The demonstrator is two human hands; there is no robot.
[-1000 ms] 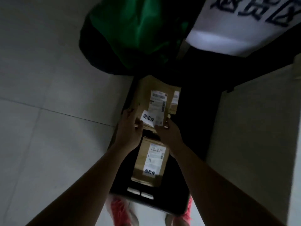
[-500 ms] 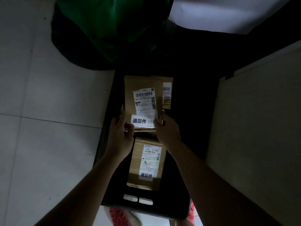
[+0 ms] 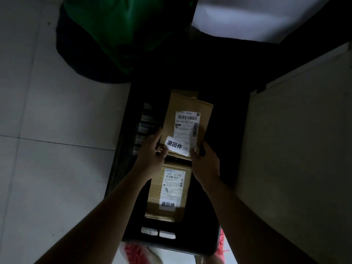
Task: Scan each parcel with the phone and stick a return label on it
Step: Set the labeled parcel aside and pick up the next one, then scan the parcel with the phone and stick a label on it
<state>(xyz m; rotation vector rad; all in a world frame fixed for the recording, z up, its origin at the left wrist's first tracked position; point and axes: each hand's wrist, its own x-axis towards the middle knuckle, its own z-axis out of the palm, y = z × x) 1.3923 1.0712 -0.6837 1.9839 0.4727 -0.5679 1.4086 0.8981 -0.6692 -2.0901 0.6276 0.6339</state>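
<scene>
Cardboard parcel (image 3: 187, 109) is held tilted over the black crate's (image 3: 171, 242) far half. Left hand (image 3: 150, 155) curls round its near-left edge; right hand (image 3: 205, 164) pinches its near-right corner, thumb beside the return label (image 3: 175, 145). Second parcel (image 3: 152, 197) lies inside the crate.

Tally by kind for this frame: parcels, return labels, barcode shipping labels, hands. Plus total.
Cardboard parcels: 2 (upper parcel, lower parcel)
Return labels: 2 (upper return label, lower return label)
Barcode shipping labels: 2 (upper shipping label, lower shipping label)
Hands: 2 (left hand, right hand)
Total: 8
</scene>
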